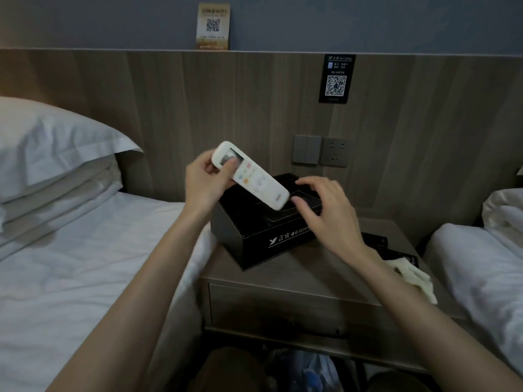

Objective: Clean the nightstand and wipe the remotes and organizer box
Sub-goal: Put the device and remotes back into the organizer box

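Stacked white pillows (56, 154) on the left bed (85, 278); on the wood panel (198, 108), a black QR sign (336, 79) above a switch (307, 149) and socket (334, 151).

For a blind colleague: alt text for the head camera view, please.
The left hand holds a white remote tilted over a black organizer box on a nightstand; the open right hand hovers over the box. A pale cloth lies near the nightstand's right edge.

Bare surface (305, 265) open in front of the organizer box (254, 241); cloth (410, 275) and dark packets (375, 240) occupy its right edge; left bed (85, 264) and right bed (478, 264) close both sides
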Demonstrator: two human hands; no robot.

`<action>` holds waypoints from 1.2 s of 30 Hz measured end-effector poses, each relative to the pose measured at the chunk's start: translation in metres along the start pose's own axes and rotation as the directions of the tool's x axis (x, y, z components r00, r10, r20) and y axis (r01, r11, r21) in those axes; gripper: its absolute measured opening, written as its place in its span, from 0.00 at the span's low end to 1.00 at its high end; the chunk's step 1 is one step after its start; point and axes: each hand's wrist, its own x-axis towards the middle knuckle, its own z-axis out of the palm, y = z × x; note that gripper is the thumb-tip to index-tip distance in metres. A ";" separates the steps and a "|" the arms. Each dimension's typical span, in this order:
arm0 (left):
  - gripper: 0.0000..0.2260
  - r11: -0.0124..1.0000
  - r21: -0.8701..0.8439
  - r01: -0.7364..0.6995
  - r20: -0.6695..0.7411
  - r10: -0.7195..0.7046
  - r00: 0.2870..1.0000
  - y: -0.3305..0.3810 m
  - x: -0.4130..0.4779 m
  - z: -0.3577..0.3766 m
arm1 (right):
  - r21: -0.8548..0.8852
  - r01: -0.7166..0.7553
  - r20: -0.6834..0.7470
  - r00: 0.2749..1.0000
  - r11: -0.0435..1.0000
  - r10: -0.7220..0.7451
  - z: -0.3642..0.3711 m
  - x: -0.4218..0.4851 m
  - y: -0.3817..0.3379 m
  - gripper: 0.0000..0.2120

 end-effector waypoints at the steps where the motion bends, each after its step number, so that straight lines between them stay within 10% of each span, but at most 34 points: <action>1: 0.09 0.997 0.061 -0.040 -0.029 0.042 0.999 -0.002 0.008 -0.004 | -0.029 -0.047 -0.001 0.999 0.998 0.047 -0.001 -0.001 0.012 0.15; 5: 0.12 0.940 0.305 -0.151 -0.036 0.169 0.985 -0.016 0.030 -0.010 | -0.250 -0.275 0.150 0.936 0.929 0.317 -0.003 -0.012 0.069 0.20; 13: 0.11 0.865 0.449 -0.224 -0.014 0.257 0.966 -0.028 0.039 -0.008 | -0.578 -0.418 0.417 0.587 0.701 0.693 0.005 -0.051 0.145 0.28; 24: 0.12 0.847 0.472 -0.244 0.079 0.234 0.969 -0.037 0.051 -0.008 | -0.660 -0.327 0.355 0.659 0.677 0.664 0.017 -0.054 0.163 0.11; 36: 0.14 0.813 0.572 -0.104 0.088 0.065 0.994 -0.093 0.045 -0.004 | -0.541 -0.318 0.474 0.649 0.779 0.594 0.008 -0.049 0.165 0.16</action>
